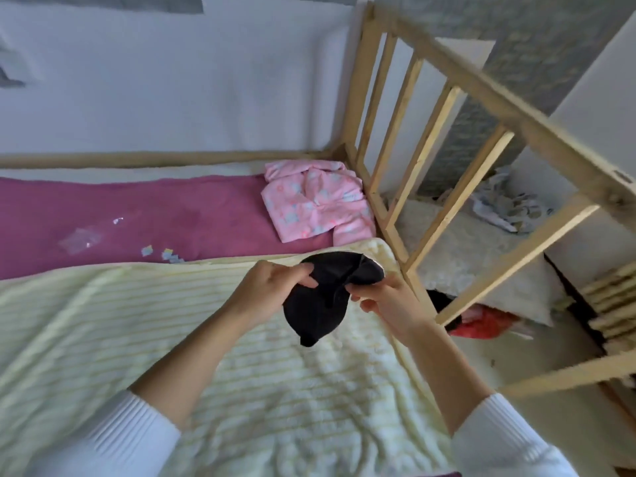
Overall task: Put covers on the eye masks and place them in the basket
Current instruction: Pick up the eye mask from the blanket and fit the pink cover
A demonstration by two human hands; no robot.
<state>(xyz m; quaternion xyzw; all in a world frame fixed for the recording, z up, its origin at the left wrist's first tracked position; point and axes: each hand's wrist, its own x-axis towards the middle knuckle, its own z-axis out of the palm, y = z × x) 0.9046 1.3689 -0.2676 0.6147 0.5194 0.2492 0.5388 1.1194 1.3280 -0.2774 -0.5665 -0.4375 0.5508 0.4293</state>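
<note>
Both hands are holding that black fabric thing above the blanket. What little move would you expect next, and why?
Probably spreading it open. The left hand and right hand both pinch the crumpled black fabric eye mask above the pale yellow fluffy blanket. It hangs folded, and no basket is in view.

Both sleeves [103, 438] cut off below — eye mask [325, 297] partly hidden by fingers [303, 275].
</note>
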